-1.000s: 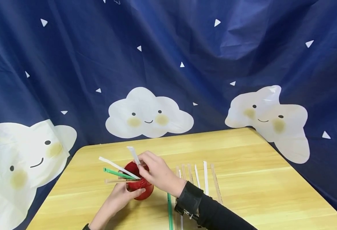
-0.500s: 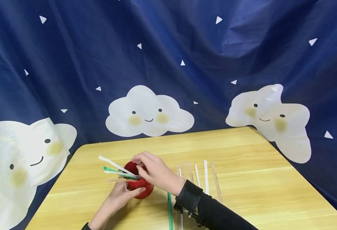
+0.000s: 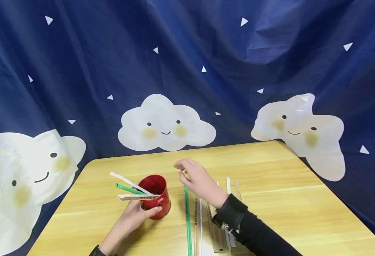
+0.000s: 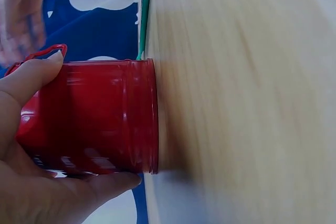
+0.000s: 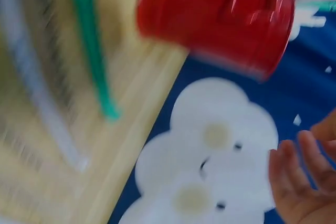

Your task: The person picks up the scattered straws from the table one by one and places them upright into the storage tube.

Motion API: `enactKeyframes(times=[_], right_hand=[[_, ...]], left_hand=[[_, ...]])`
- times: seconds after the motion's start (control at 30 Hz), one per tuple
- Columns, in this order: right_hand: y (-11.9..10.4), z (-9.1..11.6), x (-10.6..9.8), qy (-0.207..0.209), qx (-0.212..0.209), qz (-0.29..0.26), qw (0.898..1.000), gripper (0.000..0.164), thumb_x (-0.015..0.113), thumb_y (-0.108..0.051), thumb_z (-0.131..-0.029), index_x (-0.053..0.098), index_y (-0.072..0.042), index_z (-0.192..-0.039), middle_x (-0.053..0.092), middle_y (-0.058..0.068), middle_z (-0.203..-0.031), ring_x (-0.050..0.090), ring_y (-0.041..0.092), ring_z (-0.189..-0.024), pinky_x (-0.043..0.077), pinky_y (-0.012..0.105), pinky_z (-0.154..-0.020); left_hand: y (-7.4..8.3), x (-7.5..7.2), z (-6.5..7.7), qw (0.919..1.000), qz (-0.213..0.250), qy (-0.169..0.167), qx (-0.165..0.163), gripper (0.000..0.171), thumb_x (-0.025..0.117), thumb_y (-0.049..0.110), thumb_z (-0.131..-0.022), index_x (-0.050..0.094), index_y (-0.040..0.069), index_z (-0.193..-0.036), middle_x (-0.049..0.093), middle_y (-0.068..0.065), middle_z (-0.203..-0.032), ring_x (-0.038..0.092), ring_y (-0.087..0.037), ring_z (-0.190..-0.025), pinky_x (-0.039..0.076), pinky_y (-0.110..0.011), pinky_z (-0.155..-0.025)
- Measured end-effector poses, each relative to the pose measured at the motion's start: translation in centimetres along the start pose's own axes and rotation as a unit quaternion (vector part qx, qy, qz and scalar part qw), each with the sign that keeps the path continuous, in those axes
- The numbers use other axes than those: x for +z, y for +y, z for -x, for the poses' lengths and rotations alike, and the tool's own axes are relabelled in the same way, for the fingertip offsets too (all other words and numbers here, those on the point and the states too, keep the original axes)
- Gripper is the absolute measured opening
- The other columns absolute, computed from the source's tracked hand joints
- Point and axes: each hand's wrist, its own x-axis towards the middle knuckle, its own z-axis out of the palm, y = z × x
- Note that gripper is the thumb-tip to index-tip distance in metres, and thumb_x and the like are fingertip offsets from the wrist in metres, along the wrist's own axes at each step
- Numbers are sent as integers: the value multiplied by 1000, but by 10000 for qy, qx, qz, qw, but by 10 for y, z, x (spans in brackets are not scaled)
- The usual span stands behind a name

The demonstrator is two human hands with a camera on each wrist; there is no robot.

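Observation:
My left hand (image 3: 135, 215) grips a shiny red cup (image 3: 165, 203) low on its side, thumb across the front beside a small loop handle (image 4: 52, 49). In the left wrist view, the cup (image 4: 94, 114) stands with its base at the tabletop. Several wrapped straws lean out to the left over its rim: a white straw (image 3: 123, 179), a green straw (image 3: 125, 187), and a pale and a brown one close together. My right hand (image 3: 201, 181) hangs in the air to the right of the cup, fingers loosely bent, nothing in them.
Right of the cup, several wrapped straws lie in a row on the wooden table (image 3: 289, 199), among them a green straw (image 3: 188, 224), a brown straw (image 3: 196, 227) and a white straw (image 3: 201, 227). My right forearm covers some. A blue curtain (image 3: 187, 42) hangs behind.
My right hand let go of a white straw, which now leans in the cup with the others, and moved right, away from the rim. My left hand keeps its hold on the cup.

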Motion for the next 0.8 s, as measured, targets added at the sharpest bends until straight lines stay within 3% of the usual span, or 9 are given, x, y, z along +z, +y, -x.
enactKeyframes(times=[0.2,0.4,0.67,0.8], right_hand=[[33,30,-23,-213,1048,667,9920,21,63,3,-93,64,-4,-113,67,9,-107,67,20,-94,58,32,-80],[55,62,-40,-325,2070,1310,9690,15,66,3,-87,67,-3,-101,66,7,-92,63,20,-80,54,36,-70],[69,92,-52,-955,2826,2002,9332,17,70,-5,-86,67,2,-101,64,12,-87,60,22,-75,53,39,-65],[66,104,-56,-1155,2965,2014,9264,20,74,-9,-85,64,3,-98,61,12,-84,59,24,-75,53,42,-64]], left_hand=[[-1,1,1,9999,76,27,-97,66,87,15,-81,56,7,-139,60,-10,-136,56,-18,-124,46,-27,-103],[0,0,2,9998,139,-32,-108,65,86,15,-82,55,6,-138,61,-11,-135,57,-18,-123,46,-26,-101],[1,-4,-1,9996,220,-119,-106,67,86,17,-82,54,6,-140,61,-10,-136,56,-18,-124,45,-28,-103],[0,-2,-1,9995,260,-82,-165,66,86,16,-82,55,6,-140,61,-10,-136,56,-19,-124,46,-28,-102]])
